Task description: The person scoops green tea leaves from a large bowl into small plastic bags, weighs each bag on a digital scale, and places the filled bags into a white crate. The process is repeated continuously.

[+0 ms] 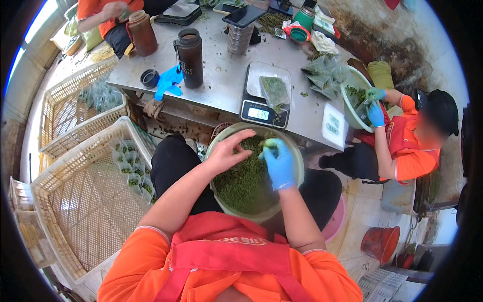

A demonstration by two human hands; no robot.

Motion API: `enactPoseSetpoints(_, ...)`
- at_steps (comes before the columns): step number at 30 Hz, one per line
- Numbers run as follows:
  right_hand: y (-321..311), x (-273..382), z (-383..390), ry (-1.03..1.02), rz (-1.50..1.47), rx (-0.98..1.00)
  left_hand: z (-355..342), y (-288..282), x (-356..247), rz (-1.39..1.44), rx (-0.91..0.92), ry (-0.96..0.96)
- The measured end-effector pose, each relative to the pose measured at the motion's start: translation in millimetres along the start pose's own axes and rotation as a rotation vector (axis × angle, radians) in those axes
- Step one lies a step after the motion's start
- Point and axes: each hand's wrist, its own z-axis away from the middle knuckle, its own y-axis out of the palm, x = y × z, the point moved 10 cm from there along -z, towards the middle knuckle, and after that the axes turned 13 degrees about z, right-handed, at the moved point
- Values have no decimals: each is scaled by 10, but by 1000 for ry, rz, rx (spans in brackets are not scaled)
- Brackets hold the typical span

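A pale green basin (301, 173) rests between my knees, filled with small green berries (239, 186) that look like green peppercorns. My bare left hand (230, 153) hovers over the basin's far left part, fingers apart and holding nothing visible. Over the right side, my right hand (279, 163) wears a blue glove; its fingers are pinched together, and whatever lies between the greenish fingertips is too small to name. Just beyond the basin, a digital scale (268, 80) stands at the table's edge with a clear bag of green berries (274, 91) on it.
A metal table (219, 65) carries a dark bottle (189, 58), a phone (245, 16), a blue glove (168, 83) and filled bags (326, 75). Large plastic crates (85, 201) with bags stand left. At right, a co-worker (402, 131) handles a bag over another basin (352, 108). Another person sits far left.
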Motion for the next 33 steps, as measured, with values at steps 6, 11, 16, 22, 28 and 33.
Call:
enactPoseSetpoints(6,221,-121,186,149,-227,188,147,301,533,433,156,-397)
enactPoseSetpoints(11,86,-95,162,61,-151,39,205,314,516,440,165,-416)
enactPoseSetpoints(16,-70,-141,107,125,-265,51,197,210,485,368,116,-415)
enactPoseSetpoints(22,30,-366,163,-4,178,282,159,175,540,345,94,-408)
enactPoseSetpoints(28,-326,-127,-188,-13,258,-47,132,145,433,-60,140,-236)
enactPoseSetpoints(33,-365,-5,-703,-98,686,-189,77,57,343,-190,58,-244)
